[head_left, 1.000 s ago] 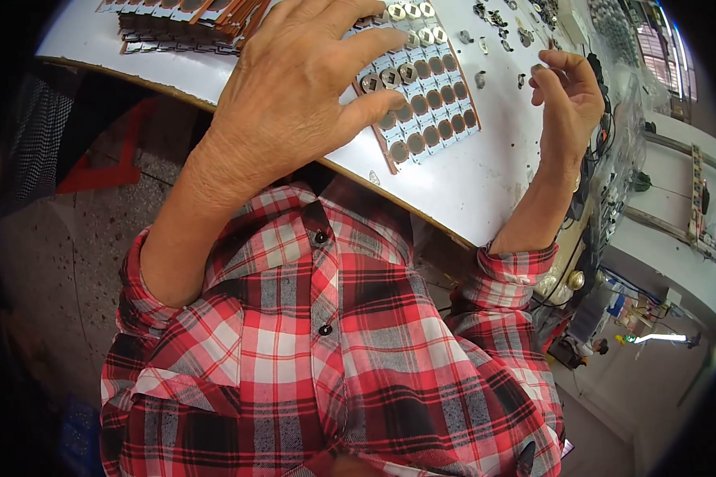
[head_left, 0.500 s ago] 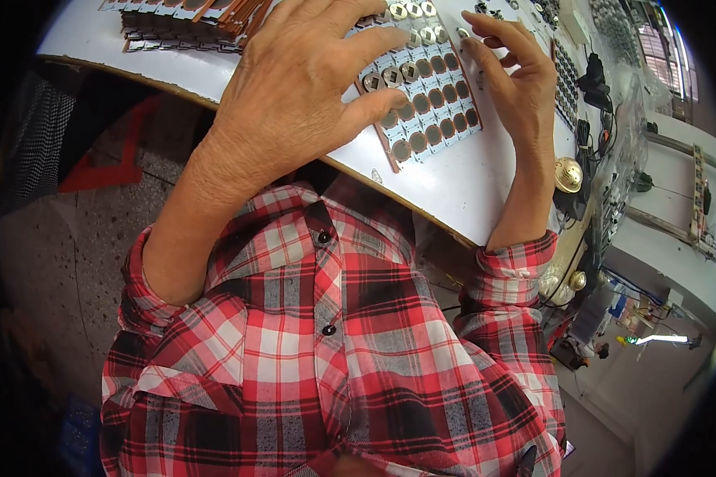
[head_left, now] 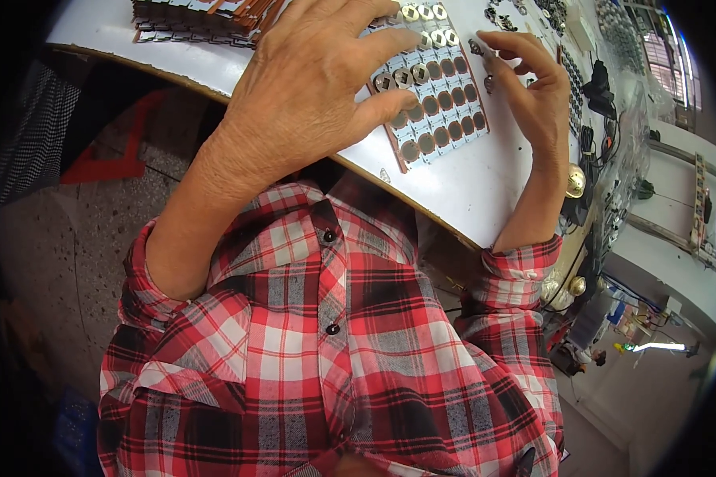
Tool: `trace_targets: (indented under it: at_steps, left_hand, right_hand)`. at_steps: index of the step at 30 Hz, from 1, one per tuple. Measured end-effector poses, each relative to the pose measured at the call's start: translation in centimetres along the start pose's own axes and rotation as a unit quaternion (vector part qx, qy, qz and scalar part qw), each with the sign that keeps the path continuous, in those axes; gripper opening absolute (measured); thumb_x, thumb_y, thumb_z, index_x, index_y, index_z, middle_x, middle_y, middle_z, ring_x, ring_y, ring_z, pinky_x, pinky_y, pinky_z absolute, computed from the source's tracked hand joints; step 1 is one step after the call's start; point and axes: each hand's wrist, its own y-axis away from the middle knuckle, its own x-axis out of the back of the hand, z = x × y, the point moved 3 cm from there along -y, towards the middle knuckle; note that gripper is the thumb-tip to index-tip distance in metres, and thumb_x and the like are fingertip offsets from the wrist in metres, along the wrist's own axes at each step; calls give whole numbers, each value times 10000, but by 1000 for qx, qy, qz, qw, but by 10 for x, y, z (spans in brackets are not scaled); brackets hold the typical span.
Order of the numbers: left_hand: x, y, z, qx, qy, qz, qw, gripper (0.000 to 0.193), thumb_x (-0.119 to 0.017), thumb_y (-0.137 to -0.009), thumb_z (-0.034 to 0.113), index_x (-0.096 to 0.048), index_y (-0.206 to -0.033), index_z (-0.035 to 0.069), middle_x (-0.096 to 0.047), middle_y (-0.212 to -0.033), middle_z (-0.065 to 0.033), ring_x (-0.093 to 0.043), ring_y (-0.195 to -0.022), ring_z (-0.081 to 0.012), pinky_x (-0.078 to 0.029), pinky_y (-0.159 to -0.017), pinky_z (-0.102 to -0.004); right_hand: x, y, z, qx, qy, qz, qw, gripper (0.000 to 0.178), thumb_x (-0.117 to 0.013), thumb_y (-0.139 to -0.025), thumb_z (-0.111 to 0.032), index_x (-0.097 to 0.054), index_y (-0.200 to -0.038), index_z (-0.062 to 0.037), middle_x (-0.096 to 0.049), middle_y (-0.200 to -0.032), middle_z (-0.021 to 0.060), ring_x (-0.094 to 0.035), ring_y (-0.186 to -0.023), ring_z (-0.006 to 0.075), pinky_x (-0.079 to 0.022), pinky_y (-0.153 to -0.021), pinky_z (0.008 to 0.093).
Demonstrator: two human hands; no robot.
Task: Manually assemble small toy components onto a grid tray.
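Note:
A panel of small circuit boards [head_left: 436,145] lies on the white table, with rows of round dark pads. Shiny metal battery clips [head_left: 402,78] sit on several of the pads, in the upper rows and at the left of a middle row. My left hand [head_left: 302,87] spreads over the panel's left part, its thumb along the left edge of the rows; its far fingertips are cut off by the picture's top. To the right of the panel, my right hand [head_left: 529,87] pinches a small metal clip [head_left: 475,46] between thumb and forefinger.
A stack of similar panels [head_left: 203,24] stands at the far left of the table. Loose small metal parts [head_left: 501,17] lie beyond my right hand. Black cables [head_left: 587,135] and a gold round fitting [head_left: 575,181] are at the right. The table's edge [head_left: 390,187] runs close to my body.
The whole view has shifted slightly, so panel and hands appear a little to the right and lower. My right fingertips have drawn closer around the small clip. My left hand keeps its pose.

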Motion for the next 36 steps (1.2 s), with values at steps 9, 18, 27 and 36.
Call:
trace_targets:
  at_steps: [9, 18, 27, 36]
  left_hand:
    - [1, 2, -1, 3, 7, 8, 1000, 518, -803, -844, 302, -677, -1256, 14, -608, -1288, -218, -567, -1228, -361, -426, -1054, -460]
    - [-37, 7, -33, -234, 1, 282, 931, 511, -802, -843, 294, -676, -1249, 11, -605, -1280, -214, -566, -1222, -358, -423, -1051, -462]
    - [4, 5, 0, 3, 17, 21, 1000, 520, -804, -837, 284, -667, -1249, -2, -594, -1266, -204, -560, -1214, -358, -422, -1045, -460]
    - [4, 5, -1, 5, 25, 19, 999, 508, -797, -842, 283, -667, -1240, -5, -596, -1261, -204, -559, -1215, -358, -421, -1044, -459]
  right_hand:
    - [-3, 1, -13, -95, -114, -26, 989, 111, -654, -934, -63, -736, -996, -20, -680, -920, -29, -566, -860, 71, -435, -815, 231]
    - [-17, 4, -43, -140, -120, -112, 976, 201, -620, -986, -199, -674, -957, -8, -630, -759, -14, -531, -715, 54, -433, -653, 233]
    - [-21, 3, -40, -140, -132, -134, 972, 191, -613, -1010, -205, -648, -954, -26, -654, -872, -26, -565, -858, 60, -459, -812, 231]
    - [-25, 3, -53, -92, -105, -117, 983, 144, -675, -977, -123, -720, -1054, -11, -708, -906, -6, -615, -862, 68, -493, -834, 241]
